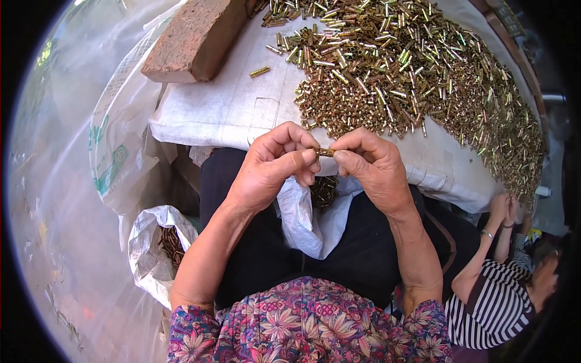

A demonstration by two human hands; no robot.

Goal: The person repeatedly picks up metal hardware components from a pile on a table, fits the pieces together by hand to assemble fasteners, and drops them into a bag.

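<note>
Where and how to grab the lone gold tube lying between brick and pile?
Probably pinch the gold tube across its middle, from above and the wearer's side. It's slim and lies flat on the white cloth, slightly slanted. The brick sits off to its left, the pile to its right, so both long sides look free.

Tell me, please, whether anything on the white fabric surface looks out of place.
One small brass-coloured piece lies alone on the white fabric, between the brick and the heap of metal pieces, so it looks like a stray. The brick also seems odd beside such small parts, though it may be there on purpose.
</note>
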